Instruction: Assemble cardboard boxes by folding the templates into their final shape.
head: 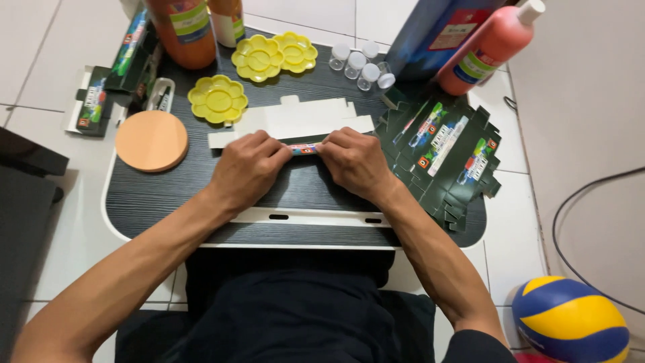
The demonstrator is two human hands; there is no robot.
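Two hands pinch one flat carton blank (pixel 295 124) at the middle of the dark lap table (pixel 168 195): the left hand (pixel 247 167) and the right hand (pixel 354 161) are both clenched on its near folded edge, fingertips almost meeting over a strip of coloured print. The blank lies white side up, reaching away from the knuckles. Just right of the right hand sits a fanned stack of dark green printed cartons (pixel 450 158). Beyond the blank lie three yellow flower-shaped palettes (pixel 218 99), four small clear vials (pixel 363 64) and paint bottles (pixel 489 47). A round tan disc (pixel 152 140) rests left of the left hand.
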